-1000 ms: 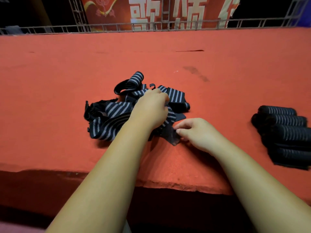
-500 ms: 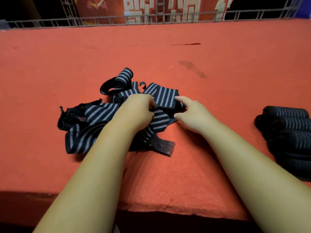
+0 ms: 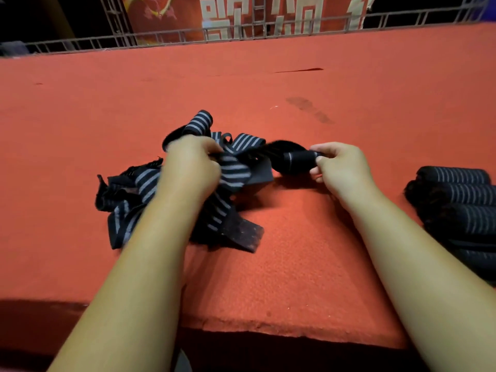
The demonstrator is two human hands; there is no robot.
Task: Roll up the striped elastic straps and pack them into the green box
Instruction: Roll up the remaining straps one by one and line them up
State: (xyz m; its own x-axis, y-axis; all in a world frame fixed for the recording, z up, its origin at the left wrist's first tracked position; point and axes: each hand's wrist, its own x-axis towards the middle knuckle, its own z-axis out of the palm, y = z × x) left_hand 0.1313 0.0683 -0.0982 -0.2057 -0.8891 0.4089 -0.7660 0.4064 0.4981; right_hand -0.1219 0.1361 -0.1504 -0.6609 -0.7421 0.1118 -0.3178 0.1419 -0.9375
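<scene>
A tangled heap of black straps with grey stripes lies on the red carpeted surface at centre left. My left hand grips the strap in the middle of the heap. My right hand pinches the dark, partly rolled end of one strap, lifted just to the right of the heap. That strap runs between both hands. No green box is in view.
Several rolled striped straps lie stacked at the right edge. The carpet's front edge drops off close to my forearms. A metal railing and a red banner stand at the far side.
My right hand left the flat end near the front of the heap, took the strap's dark end and pulled it out to the right. My left hand closed on the heap's middle.
</scene>
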